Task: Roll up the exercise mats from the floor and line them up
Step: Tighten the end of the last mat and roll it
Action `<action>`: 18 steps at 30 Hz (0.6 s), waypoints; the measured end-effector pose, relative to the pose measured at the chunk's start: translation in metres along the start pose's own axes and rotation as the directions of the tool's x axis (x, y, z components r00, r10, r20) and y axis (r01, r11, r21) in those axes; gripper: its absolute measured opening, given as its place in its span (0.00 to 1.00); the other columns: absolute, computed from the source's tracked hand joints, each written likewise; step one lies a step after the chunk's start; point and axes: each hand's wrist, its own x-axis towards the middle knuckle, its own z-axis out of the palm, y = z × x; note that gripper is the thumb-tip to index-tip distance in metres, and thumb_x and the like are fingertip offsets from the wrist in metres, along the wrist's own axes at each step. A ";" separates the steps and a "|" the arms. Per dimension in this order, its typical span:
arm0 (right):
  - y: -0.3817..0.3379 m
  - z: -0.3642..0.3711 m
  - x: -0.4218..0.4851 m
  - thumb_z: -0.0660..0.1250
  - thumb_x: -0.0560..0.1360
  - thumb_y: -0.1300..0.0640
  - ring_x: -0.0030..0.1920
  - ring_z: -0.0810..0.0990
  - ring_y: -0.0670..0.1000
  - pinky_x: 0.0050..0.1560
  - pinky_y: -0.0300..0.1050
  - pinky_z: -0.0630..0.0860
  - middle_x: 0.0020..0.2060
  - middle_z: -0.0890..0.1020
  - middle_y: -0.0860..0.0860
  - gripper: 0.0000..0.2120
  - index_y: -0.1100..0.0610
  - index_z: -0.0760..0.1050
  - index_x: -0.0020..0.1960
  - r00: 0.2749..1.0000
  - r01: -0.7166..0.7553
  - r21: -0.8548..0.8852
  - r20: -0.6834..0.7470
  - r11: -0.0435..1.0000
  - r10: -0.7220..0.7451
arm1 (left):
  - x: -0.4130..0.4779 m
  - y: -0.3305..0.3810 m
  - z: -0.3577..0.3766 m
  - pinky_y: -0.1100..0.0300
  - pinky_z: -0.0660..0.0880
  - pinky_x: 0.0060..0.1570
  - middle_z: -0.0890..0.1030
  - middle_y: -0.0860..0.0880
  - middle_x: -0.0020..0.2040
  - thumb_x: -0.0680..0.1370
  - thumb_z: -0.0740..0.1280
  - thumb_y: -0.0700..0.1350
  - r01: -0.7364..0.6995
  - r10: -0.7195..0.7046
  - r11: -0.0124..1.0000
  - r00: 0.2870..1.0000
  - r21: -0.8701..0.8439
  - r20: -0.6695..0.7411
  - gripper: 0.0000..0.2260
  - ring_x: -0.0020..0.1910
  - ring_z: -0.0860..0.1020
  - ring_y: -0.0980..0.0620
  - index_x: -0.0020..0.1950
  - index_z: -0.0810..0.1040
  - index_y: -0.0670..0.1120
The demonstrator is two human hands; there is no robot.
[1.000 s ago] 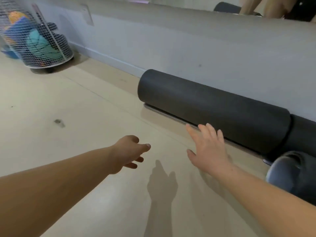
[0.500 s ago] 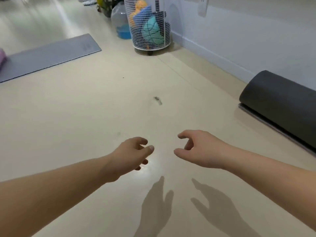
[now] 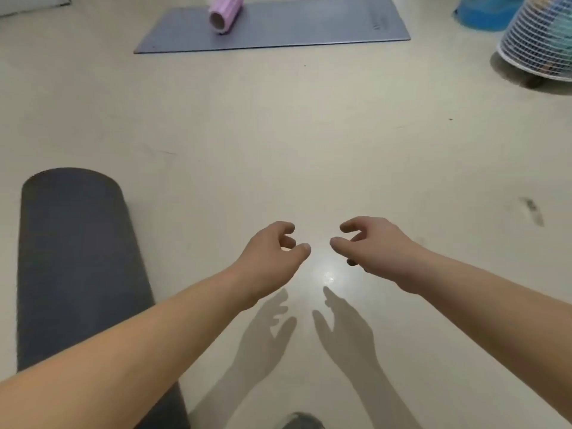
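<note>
A dark grey rolled mat lies on the floor at the lower left, partly under my left forearm. Far ahead, a grey-blue mat lies flat and unrolled on the floor. My left hand and my right hand hover side by side over bare floor in the middle of the view. Both hold nothing, with fingers loosely curled and apart. Neither hand touches a mat.
A pink ribbed foam roller rests on the flat mat. A white wire basket with coloured items stands at the upper right, a blue container behind it. A dark scuff marks the beige floor.
My view has swung left, away from the wall and its rolled mats. My right hand left the rolled mat and curled. The flat mat with the pink roller came into view ahead.
</note>
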 end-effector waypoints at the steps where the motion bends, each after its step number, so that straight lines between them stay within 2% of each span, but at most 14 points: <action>1: -0.022 0.018 0.005 0.70 0.78 0.46 0.50 0.85 0.49 0.50 0.47 0.81 0.52 0.84 0.48 0.25 0.50 0.72 0.73 0.999 0.012 0.024 0.041 1.000 -0.013 | 0.002 -0.008 -0.020 0.57 0.75 0.58 0.76 0.56 0.67 0.82 0.68 0.56 0.015 -0.015 1.000 0.999 0.003 -0.030 0.27 0.62 0.78 0.53 0.80 0.67 0.54; 6: -0.098 0.109 0.027 0.70 0.78 0.49 0.52 0.86 0.52 0.57 0.55 0.82 0.53 0.85 0.53 0.24 0.53 0.73 0.72 0.975 0.096 0.016 0.199 0.995 -0.097 | -0.002 -0.048 -0.116 0.57 0.71 0.58 0.74 0.51 0.73 0.82 0.68 0.56 0.091 -0.083 0.996 0.966 0.021 -0.246 0.28 0.65 0.75 0.50 0.81 0.65 0.52; 9: -0.133 0.152 0.020 0.70 0.79 0.50 0.53 0.86 0.53 0.58 0.56 0.82 0.52 0.86 0.54 0.23 0.53 0.73 0.72 0.956 0.130 0.027 0.261 0.991 -0.133 | -0.023 -0.074 -0.168 0.53 0.73 0.66 0.73 0.50 0.76 0.82 0.68 0.55 0.094 -0.051 0.990 0.933 0.105 -0.356 0.29 0.71 0.74 0.48 0.82 0.65 0.51; 11: -0.144 0.175 0.011 0.70 0.79 0.50 0.53 0.87 0.54 0.59 0.56 0.82 0.52 0.86 0.54 0.22 0.53 0.74 0.71 0.938 0.151 0.042 0.309 0.988 -0.157 | -0.050 -0.100 -0.202 0.52 0.69 0.72 0.71 0.51 0.79 0.82 0.68 0.56 0.149 -0.040 0.968 0.885 0.201 -0.463 0.29 0.75 0.72 0.47 0.82 0.66 0.51; 13: -0.145 0.194 0.002 0.70 0.79 0.50 0.53 0.87 0.54 0.58 0.55 0.82 0.53 0.85 0.53 0.20 0.51 0.75 0.70 0.918 0.165 0.020 0.362 0.986 -0.161 | -0.084 -0.138 -0.233 0.51 0.68 0.72 0.70 0.50 0.80 0.81 0.68 0.60 0.304 -0.124 0.930 0.790 0.208 -0.601 0.32 0.76 0.71 0.45 0.82 0.66 0.50; 15: -0.142 0.211 -0.010 0.70 0.79 0.49 0.53 0.86 0.54 0.58 0.56 0.82 0.54 0.84 0.53 0.20 0.50 0.75 0.71 0.889 0.194 -0.001 0.423 0.981 -0.176 | -0.121 -0.184 -0.244 0.46 0.68 0.73 0.67 0.47 0.81 0.78 0.69 0.65 0.501 -0.395 0.865 0.665 -0.013 -0.633 0.40 0.77 0.69 0.41 0.84 0.62 0.47; 16: -0.140 0.220 -0.016 0.70 0.79 0.49 0.54 0.86 0.54 0.58 0.56 0.82 0.55 0.84 0.54 0.21 0.49 0.74 0.71 0.872 0.210 -0.018 0.455 0.978 -0.179 | -0.136 -0.204 -0.238 0.43 0.66 0.74 0.66 0.46 0.82 0.77 0.69 0.68 0.561 -0.554 0.808 0.615 -0.182 -0.561 0.43 0.78 0.68 0.40 0.84 0.60 0.47; 18: -0.134 0.233 -0.027 0.70 0.79 0.47 0.55 0.84 0.55 0.58 0.57 0.82 0.57 0.83 0.56 0.22 0.47 0.73 0.73 0.837 0.249 -0.042 0.511 0.968 -0.194 | -0.151 -0.232 -0.208 0.40 0.70 0.72 0.72 0.47 0.77 0.72 0.69 0.74 0.581 -0.726 0.684 0.596 -0.441 -0.342 0.45 0.73 0.73 0.39 0.81 0.66 0.48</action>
